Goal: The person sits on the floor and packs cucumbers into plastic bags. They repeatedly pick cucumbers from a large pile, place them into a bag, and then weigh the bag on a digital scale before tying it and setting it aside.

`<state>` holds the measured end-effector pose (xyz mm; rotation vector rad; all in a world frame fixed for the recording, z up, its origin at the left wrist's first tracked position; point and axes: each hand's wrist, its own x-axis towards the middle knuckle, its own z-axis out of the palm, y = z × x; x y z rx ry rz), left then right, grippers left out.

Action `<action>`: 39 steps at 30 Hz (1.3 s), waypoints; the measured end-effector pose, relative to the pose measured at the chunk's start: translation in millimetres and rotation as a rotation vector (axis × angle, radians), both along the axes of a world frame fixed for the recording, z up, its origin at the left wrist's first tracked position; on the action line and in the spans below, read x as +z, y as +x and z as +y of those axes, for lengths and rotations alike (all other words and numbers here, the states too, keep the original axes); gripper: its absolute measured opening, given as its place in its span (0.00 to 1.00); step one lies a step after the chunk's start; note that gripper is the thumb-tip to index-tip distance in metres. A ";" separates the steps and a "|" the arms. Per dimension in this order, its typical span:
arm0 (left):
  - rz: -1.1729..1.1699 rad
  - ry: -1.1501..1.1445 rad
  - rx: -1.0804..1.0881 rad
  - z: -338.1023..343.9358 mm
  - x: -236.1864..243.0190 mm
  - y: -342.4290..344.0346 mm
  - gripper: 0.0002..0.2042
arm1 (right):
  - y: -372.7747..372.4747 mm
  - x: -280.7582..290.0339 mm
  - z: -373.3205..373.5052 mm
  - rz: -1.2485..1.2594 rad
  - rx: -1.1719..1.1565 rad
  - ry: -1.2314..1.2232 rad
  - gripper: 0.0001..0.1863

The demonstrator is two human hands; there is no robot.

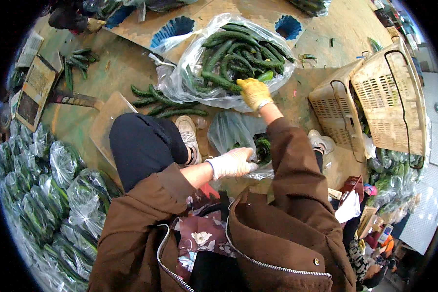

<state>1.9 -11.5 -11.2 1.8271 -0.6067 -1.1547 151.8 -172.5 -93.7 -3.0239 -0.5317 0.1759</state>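
A large clear plastic bag point(177, 90) lies spread wide in front of me, heaped with dark green, bumpy cucumbers point(238, 53). My right hand point(255, 93), in a yellow glove, reaches into the near side of the heap, its fingers curled at the end of a cucumber point(219, 80). Closer to me, between my feet, is a smaller clear plastic bag point(231, 129) with some cucumbers point(263, 148) in it. My left hand point(232, 163), in a white glove, closes on this bag's near edge; its fingertips are partly hidden.
Loose cucumbers point(168, 103) lie left of the big bag, others point(78, 63) farther left near a scale point(36, 92). Filled bags point(39, 194) crowd the left. Cream plastic crates point(389, 97) stand right. Blue-rimmed holes point(173, 30) show in a board ahead.
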 end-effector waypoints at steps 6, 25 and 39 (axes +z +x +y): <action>0.118 0.029 -0.007 2.6 -1.6 3.9 0.20 | 11.7 -24.7 51.2 0.117 -0.168 -0.046 0.12; -0.005 -0.063 0.015 8.9 -26.6 5.1 0.16 | -46.4 105.2 -41.2 0.183 -0.390 2.046 0.28; 0.387 -0.308 0.603 14.5 -17.1 27.1 0.15 | -230.5 87.3 -99.7 0.040 -0.727 2.247 0.29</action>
